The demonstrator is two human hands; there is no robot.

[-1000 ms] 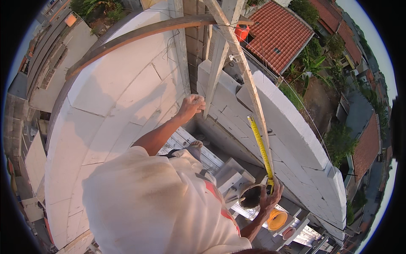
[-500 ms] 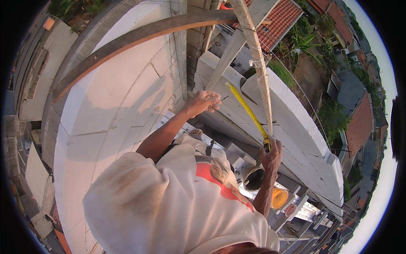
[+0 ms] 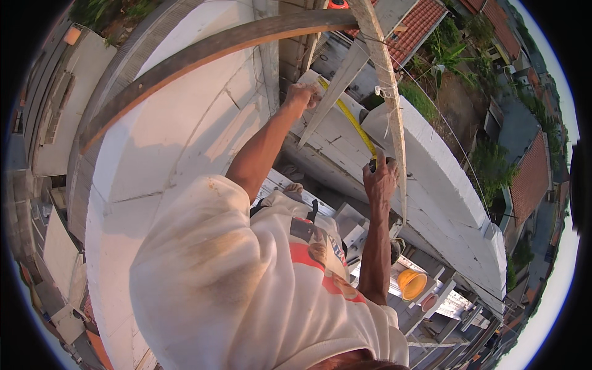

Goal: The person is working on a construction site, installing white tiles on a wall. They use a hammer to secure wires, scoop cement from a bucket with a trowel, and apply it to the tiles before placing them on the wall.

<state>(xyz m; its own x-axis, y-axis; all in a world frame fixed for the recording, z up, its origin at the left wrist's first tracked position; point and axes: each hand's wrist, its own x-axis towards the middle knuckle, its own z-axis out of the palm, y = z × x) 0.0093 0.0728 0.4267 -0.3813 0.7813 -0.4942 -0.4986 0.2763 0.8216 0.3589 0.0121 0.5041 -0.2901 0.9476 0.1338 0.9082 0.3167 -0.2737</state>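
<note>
My right hand (image 3: 381, 179) grips the dark case of a tape measure (image 3: 372, 164). Its yellow blade (image 3: 354, 125) runs out forward and left along the top of a pale block wall (image 3: 425, 160), passing behind a slanted timber brace (image 3: 338, 86). My left hand (image 3: 302, 98) is raised beside the blade's far end, near the wall's end by an upright post. Its fingers are bent together and slightly blurred; whether they touch the blade or the wall is hidden.
A curved-looking timber beam (image 3: 216, 52) crosses above the large white block wall (image 3: 179, 123) on the left. A rough wooden pole (image 3: 390, 98) stands close to my right hand. An orange-yellow bucket (image 3: 411, 284) sits lower right among scaffold planks. Tiled roofs lie far below.
Both hands have moved forward, the right also slightly left with the tape measure. The blade now lies nearer the wall's far end, partly behind the brace.
</note>
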